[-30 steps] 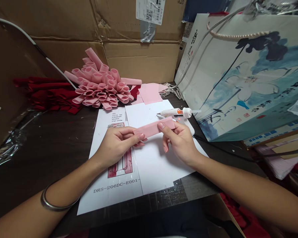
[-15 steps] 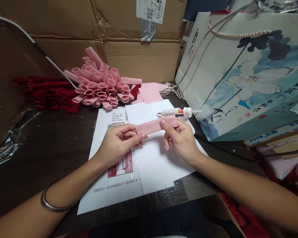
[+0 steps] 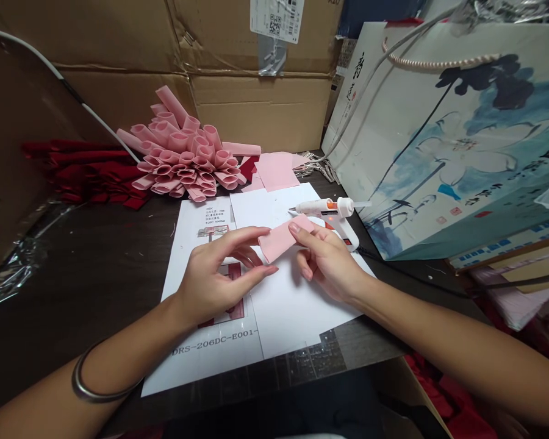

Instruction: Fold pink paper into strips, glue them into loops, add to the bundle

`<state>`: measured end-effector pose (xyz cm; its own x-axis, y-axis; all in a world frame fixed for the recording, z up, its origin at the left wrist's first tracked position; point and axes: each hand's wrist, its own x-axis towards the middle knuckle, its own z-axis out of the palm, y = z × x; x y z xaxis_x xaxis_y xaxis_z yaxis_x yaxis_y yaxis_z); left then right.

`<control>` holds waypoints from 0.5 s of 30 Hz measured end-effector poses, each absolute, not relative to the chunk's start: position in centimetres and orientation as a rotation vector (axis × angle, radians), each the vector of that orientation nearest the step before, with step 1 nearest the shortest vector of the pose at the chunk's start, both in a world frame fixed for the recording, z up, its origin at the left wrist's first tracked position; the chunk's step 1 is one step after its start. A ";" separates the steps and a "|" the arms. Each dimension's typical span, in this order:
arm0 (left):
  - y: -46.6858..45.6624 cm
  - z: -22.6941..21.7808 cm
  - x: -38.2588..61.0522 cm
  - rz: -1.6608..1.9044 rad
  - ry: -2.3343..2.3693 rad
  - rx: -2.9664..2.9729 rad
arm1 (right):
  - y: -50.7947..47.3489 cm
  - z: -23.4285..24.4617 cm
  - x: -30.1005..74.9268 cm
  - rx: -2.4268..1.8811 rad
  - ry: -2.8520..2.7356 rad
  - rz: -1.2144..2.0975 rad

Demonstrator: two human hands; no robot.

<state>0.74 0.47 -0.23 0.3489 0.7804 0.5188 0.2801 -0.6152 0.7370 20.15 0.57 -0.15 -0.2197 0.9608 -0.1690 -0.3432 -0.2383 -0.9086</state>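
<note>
Your right grip is closed in a pinch on a pink strip, holding it between thumb and fingers above the papers. Your left grip is open with its fingers spread and has hold of nothing. Its fingertips sit just beside the strip's left end, though you can't tell whether they touch it.

Under both grips lie a printed sheet marked DRS-206DC-E001 and a plain white sheet, on the dark table. A hot glue gun lies just beyond your right grip, its orange light on.

Farther ahead are a cluster of rolled pink tubes, red folded strips, pink sheets and metal clips, with a large cardboard box behind them. To the right of your right grip, a lotus-painted paper gift bag stands tilted, its contents hidden. Below your right forearm, a cardboard carton holds red material.
</note>
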 end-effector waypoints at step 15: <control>0.8 -0.7 0.6 1.571 0.978 2.292 | -0.1 -0.1 20.3 -1.071 -1.122 1.541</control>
